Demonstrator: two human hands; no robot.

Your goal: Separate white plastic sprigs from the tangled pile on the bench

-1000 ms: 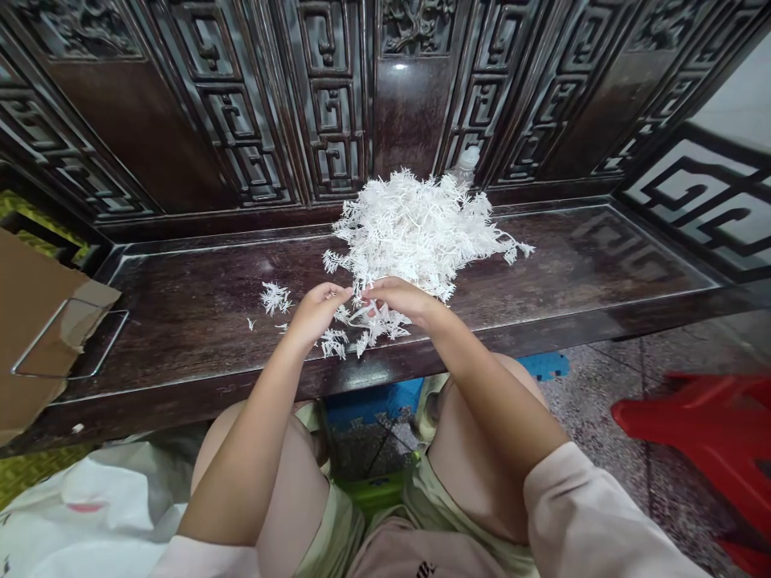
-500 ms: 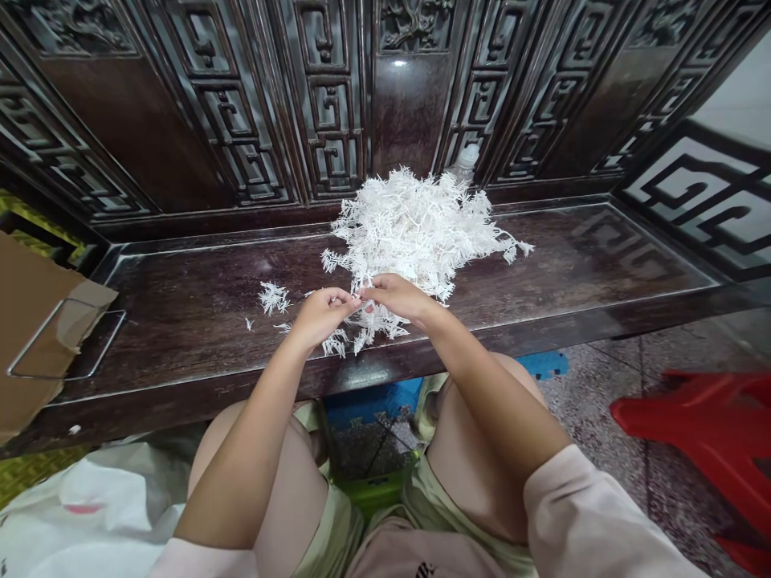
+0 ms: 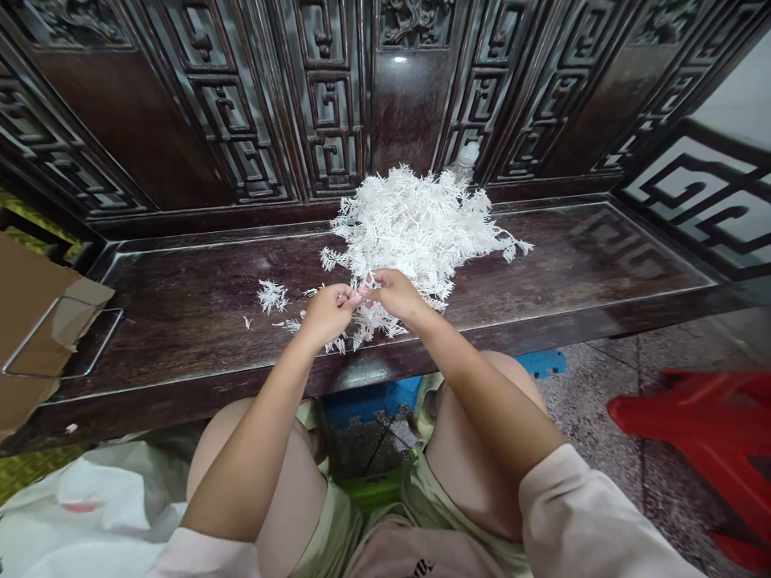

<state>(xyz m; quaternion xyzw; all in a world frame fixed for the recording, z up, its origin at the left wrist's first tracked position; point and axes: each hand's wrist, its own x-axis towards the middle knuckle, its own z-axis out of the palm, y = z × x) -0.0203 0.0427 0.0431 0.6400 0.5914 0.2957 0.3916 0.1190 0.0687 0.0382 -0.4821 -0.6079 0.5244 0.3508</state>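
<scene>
A big heap of white, branching plastic-looking sprigs (image 3: 415,225) lies on the dark wooden bench (image 3: 578,265). At the heap's near edge, my left hand (image 3: 329,311) and my right hand (image 3: 394,295) meet fingertip to fingertip. Both are closed in a pinch on a small white sprig piece (image 3: 369,280), mostly hidden by the fingers. More sprigs hang below the hands toward the bench's front edge. To the left rests a small separate cluster of white bits (image 3: 273,296).
Behind the heap stands a clear bottle (image 3: 466,160) against the carved backrest (image 3: 403,112). On the left are a cardboard piece (image 3: 36,321), a metal wire frame (image 3: 105,345) and a white bag (image 3: 102,498) below. A red stool (image 3: 699,425) stands at right.
My fingers have shifted slightly against each other, and the right fingers are more curled and raised. A bit of white sprig now shows above the right fingertips.
</scene>
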